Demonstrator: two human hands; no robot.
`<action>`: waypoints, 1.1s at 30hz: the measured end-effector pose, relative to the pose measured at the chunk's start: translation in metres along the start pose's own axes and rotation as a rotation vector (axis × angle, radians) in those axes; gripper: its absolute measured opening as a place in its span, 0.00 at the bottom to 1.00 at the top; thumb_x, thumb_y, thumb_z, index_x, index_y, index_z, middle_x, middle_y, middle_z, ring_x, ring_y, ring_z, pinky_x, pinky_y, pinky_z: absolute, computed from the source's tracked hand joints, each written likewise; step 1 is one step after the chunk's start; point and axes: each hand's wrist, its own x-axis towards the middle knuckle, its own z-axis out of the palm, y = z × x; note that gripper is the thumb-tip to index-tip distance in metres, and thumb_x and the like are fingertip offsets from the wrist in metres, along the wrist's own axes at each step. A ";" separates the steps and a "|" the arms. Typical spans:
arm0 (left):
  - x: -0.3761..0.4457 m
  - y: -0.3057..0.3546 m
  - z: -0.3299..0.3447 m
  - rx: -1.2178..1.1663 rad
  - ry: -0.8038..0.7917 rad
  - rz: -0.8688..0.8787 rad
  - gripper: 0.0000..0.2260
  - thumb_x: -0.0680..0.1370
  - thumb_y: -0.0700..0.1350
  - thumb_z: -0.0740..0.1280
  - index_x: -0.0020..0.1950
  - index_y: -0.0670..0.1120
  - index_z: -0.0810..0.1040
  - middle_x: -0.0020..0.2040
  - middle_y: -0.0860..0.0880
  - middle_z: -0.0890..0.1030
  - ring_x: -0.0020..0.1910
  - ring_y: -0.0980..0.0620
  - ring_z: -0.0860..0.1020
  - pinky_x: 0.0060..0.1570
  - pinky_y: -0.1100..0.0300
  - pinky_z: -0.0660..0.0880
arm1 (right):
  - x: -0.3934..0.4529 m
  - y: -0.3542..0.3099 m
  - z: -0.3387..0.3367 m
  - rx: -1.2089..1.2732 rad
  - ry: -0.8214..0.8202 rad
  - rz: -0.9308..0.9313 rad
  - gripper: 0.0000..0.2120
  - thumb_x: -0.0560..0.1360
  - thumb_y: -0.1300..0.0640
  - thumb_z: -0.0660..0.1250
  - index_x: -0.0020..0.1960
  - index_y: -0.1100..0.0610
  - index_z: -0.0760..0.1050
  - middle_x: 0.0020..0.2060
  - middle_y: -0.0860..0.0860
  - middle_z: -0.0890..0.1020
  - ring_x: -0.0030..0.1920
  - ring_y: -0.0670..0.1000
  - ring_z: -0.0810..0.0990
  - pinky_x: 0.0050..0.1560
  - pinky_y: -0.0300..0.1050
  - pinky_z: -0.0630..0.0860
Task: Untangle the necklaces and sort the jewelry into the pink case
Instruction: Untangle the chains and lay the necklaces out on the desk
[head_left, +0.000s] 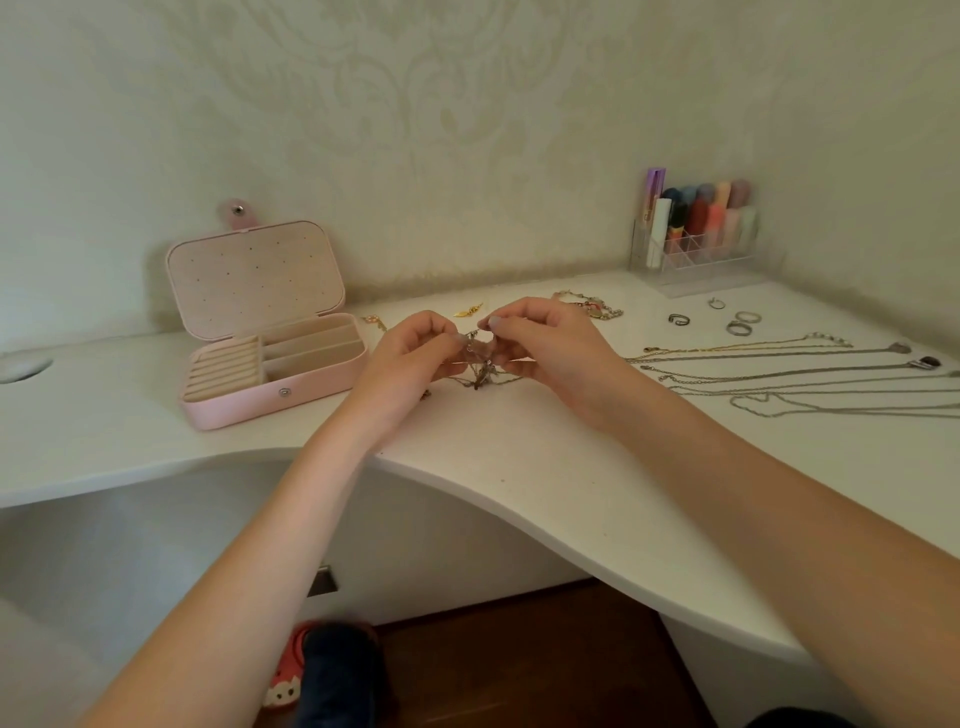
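A white counter (519, 467) with a curved front edge runs along a pale patterned wall. Near its middle, the left hand (410, 353) and right hand (540, 343) meet, each with fingers curled, pinching a knot (480, 358) of thin chains held just above the counter; loose strands hang from it onto the surface. Left of the hands the pink case (270, 332) lies open, lid leaning back against the wall, its ring rolls and side slots showing. Right of the hands several necklaces (779, 369) lie stretched out in rough rows. Behind them sit a few rings (740, 322), and a bracelet (592, 306) lies just beyond the right hand. A small gold earring (467, 310) rests behind the hands. In the far right corner stands a clear organizer (696, 244) with coloured tubes.
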 end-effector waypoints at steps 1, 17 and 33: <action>0.000 0.000 -0.001 -0.051 0.002 -0.019 0.09 0.78 0.35 0.61 0.39 0.44 0.72 0.39 0.48 0.82 0.39 0.55 0.81 0.46 0.63 0.78 | 0.000 0.000 0.000 0.003 -0.013 0.012 0.06 0.77 0.63 0.64 0.51 0.62 0.79 0.33 0.52 0.78 0.31 0.46 0.75 0.35 0.36 0.74; -0.002 -0.003 -0.009 -0.215 -0.012 -0.011 0.10 0.67 0.32 0.67 0.43 0.45 0.76 0.30 0.51 0.72 0.30 0.55 0.73 0.36 0.65 0.73 | -0.002 -0.002 0.004 0.127 -0.085 0.162 0.21 0.80 0.47 0.57 0.32 0.55 0.65 0.34 0.51 0.78 0.38 0.48 0.76 0.43 0.40 0.73; -0.001 -0.001 -0.010 -0.272 0.296 -0.044 0.15 0.80 0.45 0.61 0.37 0.44 0.79 0.35 0.49 0.71 0.25 0.57 0.66 0.21 0.66 0.61 | -0.010 -0.008 -0.011 -0.207 -0.038 0.110 0.12 0.76 0.48 0.66 0.44 0.55 0.81 0.24 0.48 0.70 0.21 0.45 0.64 0.25 0.38 0.57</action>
